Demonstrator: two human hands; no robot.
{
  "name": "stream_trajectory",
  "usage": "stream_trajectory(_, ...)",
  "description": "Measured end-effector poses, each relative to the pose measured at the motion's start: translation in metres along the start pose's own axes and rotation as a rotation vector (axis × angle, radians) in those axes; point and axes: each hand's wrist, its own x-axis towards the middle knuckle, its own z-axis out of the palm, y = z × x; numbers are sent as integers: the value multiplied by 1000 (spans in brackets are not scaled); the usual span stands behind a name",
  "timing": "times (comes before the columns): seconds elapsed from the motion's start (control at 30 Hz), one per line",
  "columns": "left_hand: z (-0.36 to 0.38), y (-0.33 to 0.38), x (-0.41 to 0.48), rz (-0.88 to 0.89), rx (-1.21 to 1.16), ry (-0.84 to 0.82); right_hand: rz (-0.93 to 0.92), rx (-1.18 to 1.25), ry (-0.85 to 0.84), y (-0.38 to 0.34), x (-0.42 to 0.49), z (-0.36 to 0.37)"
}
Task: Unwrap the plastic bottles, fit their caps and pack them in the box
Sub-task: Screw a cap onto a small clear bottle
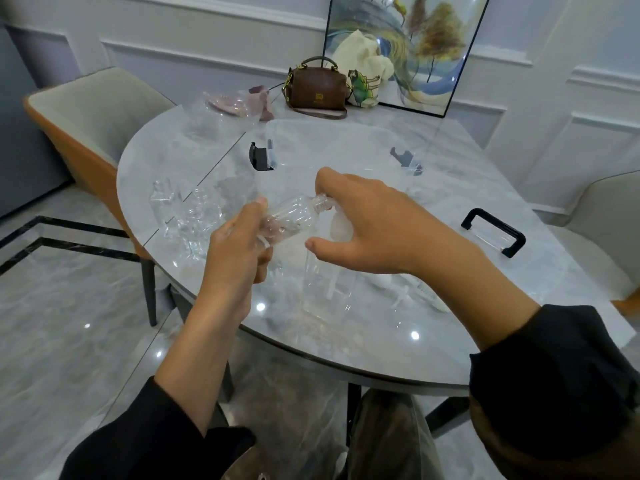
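On the marble tabletop stood the clear box, with nothing visibly packed in it. Several uncapped bottles waited to its left. The left hand held a bottle in its grip above the tabletop, and the right hand pinched its bare neck. Most of the work seemingly remained.

— How's the feed looking?
— Bright and even from my end, cool indoor light. Small round glints sit near the table's front edge and on the floor.
— Sharp?
— Slightly soft all over. I see the walls bowing towards the corners, and shadows are faint.
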Motion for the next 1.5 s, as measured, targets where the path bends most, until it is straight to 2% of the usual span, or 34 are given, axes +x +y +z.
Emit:
stream_trajectory(0.23, 1, 9, -1, 31, 22, -6, -1, -34, -18, 1, 2, -15)
stream_trajectory(0.43, -6, 5, 4, 15, 63, -3, -29, -85, 1, -1, 0, 2)
stream_trajectory(0.77, -6, 9, -3, -8, 85, -42, -47, 1, 27, 3, -3, 5)
stream_trajectory(1.07, -6, 21, 2, -4, 117, -30, -18, 11, 165, 0, 5, 3)
stream_trajectory(1.5, -4, 13, -1, -29, 104, -7, -14, 13, 175, 3, 1, 20)
